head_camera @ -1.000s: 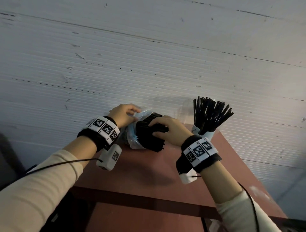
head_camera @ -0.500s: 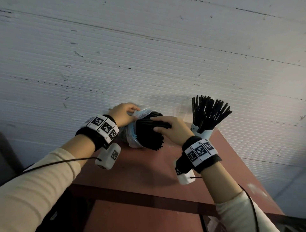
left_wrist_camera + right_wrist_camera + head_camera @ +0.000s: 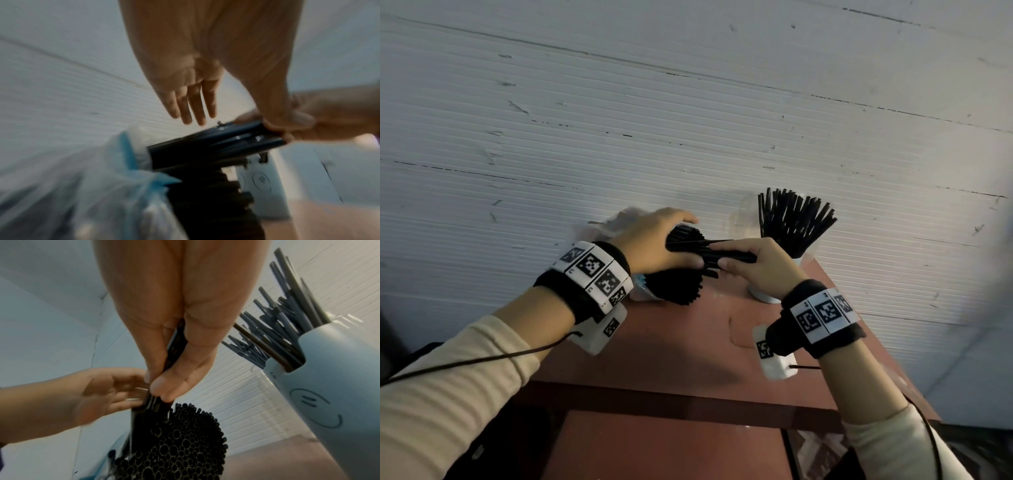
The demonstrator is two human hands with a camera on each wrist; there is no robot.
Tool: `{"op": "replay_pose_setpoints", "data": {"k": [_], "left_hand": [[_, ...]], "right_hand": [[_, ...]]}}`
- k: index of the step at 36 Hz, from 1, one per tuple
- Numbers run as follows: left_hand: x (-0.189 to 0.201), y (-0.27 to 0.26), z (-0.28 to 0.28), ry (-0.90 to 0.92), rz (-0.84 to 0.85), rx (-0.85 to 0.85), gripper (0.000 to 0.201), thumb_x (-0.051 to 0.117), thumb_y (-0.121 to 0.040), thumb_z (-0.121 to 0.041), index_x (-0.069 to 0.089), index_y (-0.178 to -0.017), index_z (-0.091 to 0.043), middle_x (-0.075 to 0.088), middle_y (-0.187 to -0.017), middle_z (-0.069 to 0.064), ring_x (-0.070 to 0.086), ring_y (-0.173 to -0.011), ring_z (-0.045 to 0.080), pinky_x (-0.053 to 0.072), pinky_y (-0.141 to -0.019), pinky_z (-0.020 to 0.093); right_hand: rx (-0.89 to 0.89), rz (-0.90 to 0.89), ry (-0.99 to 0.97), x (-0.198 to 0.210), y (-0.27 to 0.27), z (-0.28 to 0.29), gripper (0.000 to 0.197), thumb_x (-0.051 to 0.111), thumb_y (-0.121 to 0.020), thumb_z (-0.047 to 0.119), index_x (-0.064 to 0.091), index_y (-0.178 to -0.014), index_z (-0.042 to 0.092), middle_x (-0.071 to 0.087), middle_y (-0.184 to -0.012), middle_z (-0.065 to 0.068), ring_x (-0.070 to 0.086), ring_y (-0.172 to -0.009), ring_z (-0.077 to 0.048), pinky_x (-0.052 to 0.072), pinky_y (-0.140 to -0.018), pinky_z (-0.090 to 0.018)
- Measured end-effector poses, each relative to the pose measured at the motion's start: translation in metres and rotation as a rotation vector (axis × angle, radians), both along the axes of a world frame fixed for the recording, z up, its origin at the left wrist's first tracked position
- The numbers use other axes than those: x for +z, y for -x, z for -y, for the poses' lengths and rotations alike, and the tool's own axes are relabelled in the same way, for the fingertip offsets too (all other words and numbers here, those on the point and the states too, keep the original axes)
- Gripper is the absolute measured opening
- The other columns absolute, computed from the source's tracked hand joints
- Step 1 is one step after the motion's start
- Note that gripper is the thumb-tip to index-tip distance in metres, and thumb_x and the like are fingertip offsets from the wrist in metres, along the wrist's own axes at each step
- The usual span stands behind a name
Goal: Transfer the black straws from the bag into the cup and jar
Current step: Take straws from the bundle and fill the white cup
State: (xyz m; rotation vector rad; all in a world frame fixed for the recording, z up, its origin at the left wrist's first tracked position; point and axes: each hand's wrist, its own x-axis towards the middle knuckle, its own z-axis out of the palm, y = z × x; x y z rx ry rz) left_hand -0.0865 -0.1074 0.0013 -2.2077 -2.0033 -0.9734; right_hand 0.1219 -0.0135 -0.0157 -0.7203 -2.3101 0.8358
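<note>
Since a second ago the left hand has left the bag's far edge and now lies over the straws, while the right hand has drawn a small bunch of black straws rightward out of the pack. That bunch is pinched between the right thumb and fingers, which curl round it, as the right wrist view shows plainly. Left fingers are held straight and together above the bunch in the left wrist view; the thumb reaches toward the straws beside the right fingertips, though blur keeps me from telling whether it presses them. Below the hands, the main bundle of straws lies on its side with its open ends toward the near right, still sleeved in the clear plastic bag with blue trim, which rests on the far left part of the reddish-brown table. Just right of the hands stands a white cup with a smiley face, already crammed with fanned-out black straws. A clear jar stands behind the cup on its left, against the ribbed white wall.
</note>
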Motion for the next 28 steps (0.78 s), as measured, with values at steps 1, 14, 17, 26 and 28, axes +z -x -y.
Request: {"op": "replay_pose_setpoints", "data": {"k": [1, 14, 17, 26, 28], "left_hand": [[0.002, -0.009, 0.000, 0.063, -0.060, -0.025, 0.080, 0.082, -0.067, -0.053, 0.050, -0.135, -0.025, 0.051, -0.126, -0.015, 0.047, -0.115, 0.004, 0.032, -0.091, 0.012], [-0.007, -0.047, -0.026, 0.083, -0.386, 0.035, 0.014, 0.059, -0.084, -0.022, 0.059, -0.096, -0.014, 0.064, -0.089, -0.004, 0.060, -0.084, 0.019, 0.038, -0.067, 0.010], [-0.002, -0.047, -0.025, -0.001, -0.432, 0.049, 0.011, 0.057, -0.088, -0.024, 0.060, -0.086, -0.014, 0.062, -0.082, -0.005, 0.048, -0.072, 0.012, 0.033, -0.060, 0.001], [0.012, -0.049, -0.033, 0.063, -0.138, -0.146, 0.019, 0.060, -0.092, -0.036, 0.051, -0.077, -0.031, 0.055, -0.069, -0.009, 0.051, -0.062, 0.001, 0.034, -0.062, 0.021], [0.019, -0.056, -0.033, 0.038, -0.039, -0.164, 0.023, 0.061, -0.093, -0.034, 0.048, -0.074, -0.035, 0.055, -0.066, -0.011, 0.051, -0.059, -0.002, 0.035, -0.059, 0.016]], "right_hand": [[-0.002, 0.004, -0.006, 0.000, -0.002, 0.000, 0.029, 0.069, -0.087, 0.015, 0.070, -0.115, 0.024, 0.070, -0.089, 0.015, 0.066, -0.083, 0.000, 0.052, -0.090, -0.028], [0.010, -0.012, -0.019, 0.009, -0.024, 0.015, 0.029, 0.068, -0.088, 0.014, 0.070, -0.116, 0.022, 0.072, -0.092, 0.008, 0.069, -0.084, -0.011, 0.053, -0.091, -0.035], [0.010, -0.036, -0.030, 0.018, -0.033, 0.019, 0.025, 0.067, -0.089, 0.014, 0.070, -0.114, 0.019, 0.068, -0.083, 0.016, 0.064, -0.081, -0.004, 0.049, -0.081, -0.022], [-0.066, -0.138, -0.145, 0.050, -0.051, 0.031, 0.021, 0.064, -0.092, 0.028, 0.068, -0.112, 0.023, 0.070, -0.096, 0.004, 0.066, -0.084, -0.013, 0.055, -0.082, -0.033], [-0.110, -0.228, -0.208, 0.065, -0.056, 0.034, 0.019, 0.064, -0.091, 0.030, 0.068, -0.110, 0.025, 0.069, -0.102, 0.006, 0.065, -0.090, -0.008, 0.053, -0.085, -0.028]]}}
